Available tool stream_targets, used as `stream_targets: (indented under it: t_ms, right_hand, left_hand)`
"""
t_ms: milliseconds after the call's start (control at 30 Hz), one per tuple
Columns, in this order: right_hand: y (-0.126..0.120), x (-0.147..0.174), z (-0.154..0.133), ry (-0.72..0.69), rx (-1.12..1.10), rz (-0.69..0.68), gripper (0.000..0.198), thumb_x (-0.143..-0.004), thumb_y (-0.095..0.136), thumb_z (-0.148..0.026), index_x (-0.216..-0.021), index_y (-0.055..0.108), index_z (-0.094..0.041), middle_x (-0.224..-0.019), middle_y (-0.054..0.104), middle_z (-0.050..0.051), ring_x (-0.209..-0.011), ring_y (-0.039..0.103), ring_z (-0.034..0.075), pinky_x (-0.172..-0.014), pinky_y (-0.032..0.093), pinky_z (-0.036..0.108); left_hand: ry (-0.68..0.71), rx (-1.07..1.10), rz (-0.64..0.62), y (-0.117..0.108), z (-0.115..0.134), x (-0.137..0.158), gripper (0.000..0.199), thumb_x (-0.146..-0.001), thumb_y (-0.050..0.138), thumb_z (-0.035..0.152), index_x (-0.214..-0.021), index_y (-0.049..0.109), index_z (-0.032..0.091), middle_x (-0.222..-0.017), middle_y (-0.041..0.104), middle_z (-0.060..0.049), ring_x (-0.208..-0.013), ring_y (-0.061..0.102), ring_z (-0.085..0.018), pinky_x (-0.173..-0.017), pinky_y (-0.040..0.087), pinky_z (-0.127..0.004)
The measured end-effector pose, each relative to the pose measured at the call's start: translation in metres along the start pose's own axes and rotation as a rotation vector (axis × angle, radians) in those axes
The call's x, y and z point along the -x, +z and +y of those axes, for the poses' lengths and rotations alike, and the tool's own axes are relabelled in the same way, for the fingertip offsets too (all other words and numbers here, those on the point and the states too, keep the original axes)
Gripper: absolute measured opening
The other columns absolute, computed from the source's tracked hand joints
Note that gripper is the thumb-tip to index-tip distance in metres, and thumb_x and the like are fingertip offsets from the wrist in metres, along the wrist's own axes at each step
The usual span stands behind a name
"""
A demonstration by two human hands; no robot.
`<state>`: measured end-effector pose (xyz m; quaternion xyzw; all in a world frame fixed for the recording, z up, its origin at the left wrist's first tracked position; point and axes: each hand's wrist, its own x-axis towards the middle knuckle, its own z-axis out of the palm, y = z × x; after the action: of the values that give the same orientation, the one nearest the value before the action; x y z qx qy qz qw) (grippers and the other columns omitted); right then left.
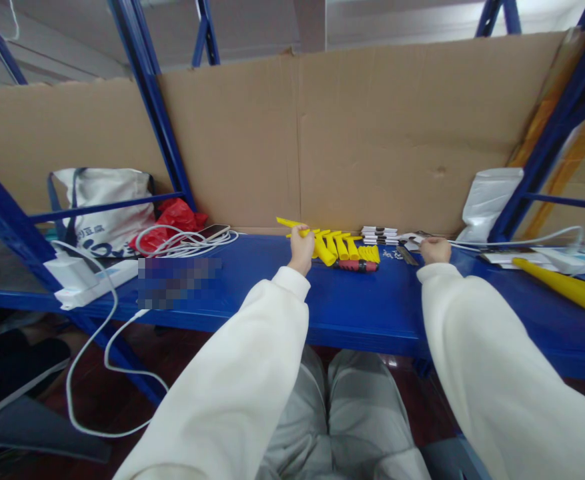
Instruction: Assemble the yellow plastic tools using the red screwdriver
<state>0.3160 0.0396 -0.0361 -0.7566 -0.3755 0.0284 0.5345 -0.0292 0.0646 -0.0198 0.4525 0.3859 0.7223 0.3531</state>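
Note:
My left hand (301,250) is closed, with a long yellow plastic piece (288,221) sticking out to the left above its fingers. Just right of it, several yellow plastic handle-like pieces (341,247) lie in a row, followed by smaller yellow pieces (369,254). A red and black tool (356,265), perhaps a screwdriver, lies in front of the row. My right hand (435,250) rests at the table's back with fingers curled; whatever they hold is hidden. Beside its fingertips are small white packets (411,239) and a thin dark strip (406,255).
White and black packets (379,235) are stacked against the cardboard wall (372,133). A yellow cone-shaped piece (567,285) and a white pouch (489,200) are at right. At left are a power strip (97,283), coiled cable (187,243) and cloth bag (107,200). Blue posts (155,113) frame the table.

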Motion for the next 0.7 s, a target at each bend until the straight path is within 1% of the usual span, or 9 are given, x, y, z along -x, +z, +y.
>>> stream_targets:
  t_ms: [67,167,300,433,500,600,700]
  right_hand:
    - [0.001,0.002,-0.003,0.039,0.062,-0.009,0.016,-0.075,0.065,-0.008,-0.081,0.075,-0.02,-0.096,0.078,0.016,-0.114,0.073,0.035,-0.1,0.057,0.044]
    - [0.005,0.0,-0.005,0.0,0.082,-0.075,0.015,-0.074,0.064,-0.007,-0.075,0.072,-0.02,-0.097,0.079,0.015,-0.115,0.073,0.035,-0.101,0.055,0.044]
    - [0.012,-0.006,-0.002,-0.019,0.037,-0.093,0.016,-0.07,0.065,-0.006,-0.066,0.066,-0.021,-0.087,0.078,0.012,-0.105,0.075,0.033,-0.101,0.055,0.046]
    - [0.014,-0.012,0.003,-0.041,-0.05,-0.063,0.016,-0.068,0.064,-0.006,-0.065,0.065,-0.022,-0.076,0.074,0.007,-0.096,0.074,0.03,-0.1,0.056,0.046]
    - [0.012,-0.014,0.005,-0.052,-0.075,-0.055,0.015,-0.068,0.063,-0.007,-0.066,0.066,-0.021,-0.074,0.072,0.007,-0.094,0.074,0.028,-0.098,0.057,0.042]
    - [0.011,-0.016,0.006,-0.06,-0.08,-0.057,0.015,-0.067,0.061,-0.007,-0.07,0.069,-0.02,-0.073,0.072,0.007,-0.091,0.074,0.025,-0.092,0.059,0.037]
    - [0.012,-0.015,0.006,-0.092,-0.067,-0.095,0.016,-0.066,0.061,-0.006,-0.069,0.068,-0.02,-0.068,0.069,0.005,-0.086,0.074,0.025,-0.086,0.06,0.037]
  left_hand:
    - [-0.049,-0.006,0.005,0.001,0.001,0.0,0.029,-0.077,0.07,0.01,-0.098,0.058,0.024,-0.093,0.065,0.0,-0.087,0.069,-0.018,-0.086,0.058,-0.033]
    - [-0.089,-0.011,0.008,0.001,0.003,0.001,0.028,-0.077,0.071,0.011,-0.098,0.058,0.025,-0.092,0.065,0.001,-0.085,0.068,-0.017,-0.084,0.058,-0.032]
    - [-0.122,-0.009,0.002,0.001,0.007,0.003,0.026,-0.078,0.067,0.007,-0.094,0.057,0.024,-0.088,0.063,0.002,-0.082,0.067,-0.016,-0.082,0.058,-0.031]
    - [-0.135,-0.004,0.006,0.002,0.011,0.007,0.027,-0.077,0.064,0.003,-0.092,0.055,0.024,-0.085,0.062,0.003,-0.076,0.064,-0.014,-0.079,0.057,-0.029]
    - [-0.135,0.0,0.014,0.002,0.012,0.008,0.028,-0.077,0.064,0.002,-0.093,0.055,0.024,-0.084,0.062,0.003,-0.075,0.064,-0.014,-0.078,0.057,-0.028]
    - [-0.148,0.007,0.017,0.002,0.013,0.008,0.028,-0.077,0.063,0.002,-0.093,0.055,0.024,-0.084,0.061,0.003,-0.079,0.066,-0.014,-0.082,0.057,-0.029]
    - [-0.174,0.015,-0.008,0.001,0.015,0.008,0.028,-0.076,0.064,0.001,-0.091,0.055,0.023,-0.086,0.061,0.002,-0.083,0.067,-0.015,-0.086,0.057,-0.031]
